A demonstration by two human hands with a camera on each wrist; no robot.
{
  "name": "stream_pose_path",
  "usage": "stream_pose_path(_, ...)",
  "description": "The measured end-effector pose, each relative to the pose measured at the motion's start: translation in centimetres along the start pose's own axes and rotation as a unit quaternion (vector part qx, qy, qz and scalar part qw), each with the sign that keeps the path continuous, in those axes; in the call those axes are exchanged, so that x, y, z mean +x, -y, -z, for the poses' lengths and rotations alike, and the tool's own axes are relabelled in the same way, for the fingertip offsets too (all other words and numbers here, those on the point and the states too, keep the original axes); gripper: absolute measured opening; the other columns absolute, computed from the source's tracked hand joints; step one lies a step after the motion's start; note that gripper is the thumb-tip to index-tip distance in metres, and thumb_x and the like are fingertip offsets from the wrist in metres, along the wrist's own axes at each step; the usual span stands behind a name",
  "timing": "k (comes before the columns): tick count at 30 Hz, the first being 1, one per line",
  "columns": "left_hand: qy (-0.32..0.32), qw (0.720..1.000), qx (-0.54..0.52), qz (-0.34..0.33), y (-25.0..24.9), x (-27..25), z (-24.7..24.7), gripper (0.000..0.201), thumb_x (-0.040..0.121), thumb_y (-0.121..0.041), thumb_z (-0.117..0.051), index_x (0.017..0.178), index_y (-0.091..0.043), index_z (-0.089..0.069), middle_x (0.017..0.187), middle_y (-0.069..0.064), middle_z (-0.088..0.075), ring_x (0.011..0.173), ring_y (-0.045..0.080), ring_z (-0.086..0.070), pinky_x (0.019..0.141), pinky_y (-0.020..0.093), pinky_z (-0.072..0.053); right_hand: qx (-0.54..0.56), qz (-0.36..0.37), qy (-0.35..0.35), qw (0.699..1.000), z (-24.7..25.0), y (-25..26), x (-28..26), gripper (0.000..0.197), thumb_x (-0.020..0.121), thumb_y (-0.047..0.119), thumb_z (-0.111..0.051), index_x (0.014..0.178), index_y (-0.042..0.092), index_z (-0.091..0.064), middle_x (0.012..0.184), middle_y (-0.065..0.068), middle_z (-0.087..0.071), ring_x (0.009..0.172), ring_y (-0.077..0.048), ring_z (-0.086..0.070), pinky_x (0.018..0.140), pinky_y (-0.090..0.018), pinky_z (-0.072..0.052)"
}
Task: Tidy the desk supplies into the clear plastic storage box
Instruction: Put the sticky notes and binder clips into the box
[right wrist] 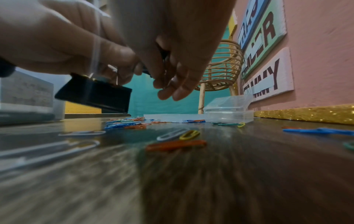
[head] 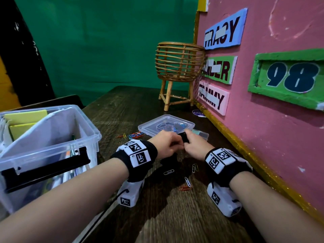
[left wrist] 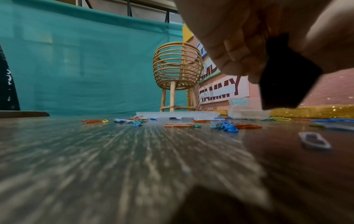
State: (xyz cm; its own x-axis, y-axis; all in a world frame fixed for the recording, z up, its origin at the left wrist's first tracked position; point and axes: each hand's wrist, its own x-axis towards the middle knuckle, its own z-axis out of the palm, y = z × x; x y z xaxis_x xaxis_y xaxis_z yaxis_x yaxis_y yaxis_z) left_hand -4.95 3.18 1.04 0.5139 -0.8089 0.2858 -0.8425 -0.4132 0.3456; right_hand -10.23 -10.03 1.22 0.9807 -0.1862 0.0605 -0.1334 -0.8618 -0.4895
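I have both hands meeting over the middle of the desk [head: 140,106], held just above the wood. My left hand [head: 168,146] is curled round a black block [left wrist: 287,78], some small dark desk item I can't identify; in the left wrist view it hangs below the fingers, clear of the surface. My right hand [head: 194,146] comes in against it from the right. In the right wrist view its forefinger and thumb seem pinched on something small and dark at the block's upper end, while the other fingers hang loose, but blur keeps me from saying exactly what they hold. The block's long side runs roughly left to right in that view, tipped a little, with the right fingers at its right end. The storage box [head: 87,134] stands to the left, well apart from the hands and nearer my left arm, lid off, with yellow pads already inside. So I judge the carry belongs to the left hand, a swing leftward and up over the rim. Paper clips [right wrist: 176,144] lie scattered below and beyond the hands, some beside a shallow clear tray [head: 166,125] and a small clear case [right wrist: 229,115] near the pink wall.
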Motion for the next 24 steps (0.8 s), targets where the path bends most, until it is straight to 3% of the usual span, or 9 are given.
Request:
stream_pose_path(5, -0.021, 0.999, 0.017, 0.034, -0.02, 0.05, -0.02, 0.018, 0.091, -0.011, -0.053, 0.104, -0.003, -0.062, 0.106, 0.014, -0.067, 0.1, 0.028, -0.061, 0.075, 0.022, -0.038, 0.091, 0.02, 0.009, 0.996, 0.14, 0.05, -0.23, 0.03, 0.084, 0.024, -0.054, 0.108, 0.013, -0.042, 0.097, -0.006, -0.053, 0.092, -0.022, -0.052, 0.083, -0.037, -0.041)
stream_pose_path(7, -0.033, 0.998, -0.009, 0.058, -0.04, 0.12, 0.01, 0.009, 0.09, -0.008, -0.053, 0.099, -0.008, -0.053, 0.105, 0.017, -0.065, 0.099, 0.03, -0.061, 0.073, 0.026, -0.038, 0.061, 0.018, 0.016, 0.998, 0.01, -0.02, -0.18, 0.04, 0.083, 0.031, -0.058, 0.115, 0.012, -0.044, 0.102, -0.005, -0.053, 0.097, -0.022, -0.053, 0.087, -0.036, -0.042)
stream_pose_path(9, -0.031, 0.996, -0.026, 0.081, -0.12, 0.21, 0.04, 0.016, 0.09, -0.01, -0.055, 0.095, -0.013, -0.04, 0.105, 0.019, -0.064, 0.097, 0.031, -0.06, 0.069, 0.027, -0.036, 0.017, 0.013, 0.023, 0.999, -0.24, -0.17, 0.08, 0.044, 0.084, 0.032, -0.061, 0.119, 0.012, -0.045, 0.108, -0.005, -0.055, 0.104, -0.023, -0.055, 0.093, -0.035, -0.044)
stream_pose_path(11, -0.027, 0.995, -0.037, 0.088, 0.05, 0.4, -0.04, 0.021, 0.09, -0.014, -0.057, 0.103, -0.012, -0.04, 0.107, 0.018, -0.064, 0.099, 0.03, -0.06, 0.07, 0.023, -0.035, 0.001, 0.01, 0.03, 0.999, -0.36, -0.27, 0.22, 0.043, 0.084, 0.03, -0.061, 0.121, 0.013, -0.048, 0.115, -0.008, -0.059, 0.11, -0.024, -0.056, 0.097, -0.037, -0.044)
stream_pose_path(14, -0.02, 0.996, -0.022, 0.079, 0.12, 0.49, 0.05, 0.036, 0.092, -0.018, -0.056, 0.124, -0.007, -0.044, 0.111, 0.015, -0.064, 0.105, 0.027, -0.06, 0.076, 0.023, -0.038, -0.003, 0.021, 0.024, 0.999, -0.38, -0.37, 0.2, 0.031, 0.087, 0.02, -0.056, 0.117, 0.013, -0.056, 0.112, -0.01, -0.064, 0.103, -0.024, -0.06, 0.091, -0.033, -0.047)
stream_pose_path(16, -0.026, 0.997, -0.003, 0.069, 0.24, 0.65, -0.04, 0.033, 0.094, -0.021, -0.053, 0.123, -0.005, -0.05, 0.114, 0.015, -0.064, 0.108, 0.028, -0.059, 0.083, 0.028, -0.041, -0.005, 0.03, 0.005, 1.0, -0.35, -0.42, 0.21, 0.023, 0.088, 0.014, -0.052, 0.109, 0.013, -0.062, 0.103, -0.011, -0.066, 0.098, -0.025, -0.062, 0.085, -0.031, -0.047)
stream_pose_path(19, -0.057, 0.994, -0.014, 0.089, 0.34, 0.72, -0.12, 0.03, 0.096, -0.022, -0.049, 0.12, -0.004, -0.052, 0.114, 0.017, -0.064, 0.107, 0.031, -0.059, 0.083, 0.03, -0.042, 0.016, 0.032, -0.053, 0.998, -0.12, -0.41, 0.16, 0.02, 0.091, 0.012, -0.051, 0.103, 0.015, -0.067, 0.091, -0.004, -0.065, 0.093, -0.02, -0.061, 0.078, -0.024, -0.042)
stream_pose_path(22, -0.067, 0.992, -0.026, 0.101, 0.59, 0.65, -0.06, 0.028, 0.097, -0.022, -0.047, 0.119, -0.006, -0.052, 0.113, 0.017, -0.064, 0.106, 0.03, -0.059, 0.081, 0.03, -0.042, 0.041, 0.041, -0.131, 0.99, 0.32, -0.4, 0.05, 0.019, 0.09, 0.012, -0.056, 0.102, 0.013, -0.07, 0.099, -0.003, -0.069, 0.097, -0.016, -0.061, 0.08, -0.018, -0.039)
stream_pose_path(24, -0.056, 0.993, -0.035, 0.098, 0.84, 0.42, 0.15, 0.026, 0.097, -0.022, -0.047, 0.118, -0.008, -0.053, 0.112, 0.015, -0.064, 0.104, 0.029, -0.059, 0.081, 0.03, -0.043, 0.07, 0.049, -0.161, 0.983, 0.42, -0.48, 0.07, 0.013, 0.086, 0.011, -0.062, 0.094, 0.013, -0.071, 0.095, -0.003, -0.07, 0.092, -0.016, -0.063, 0.084, -0.023, -0.046)
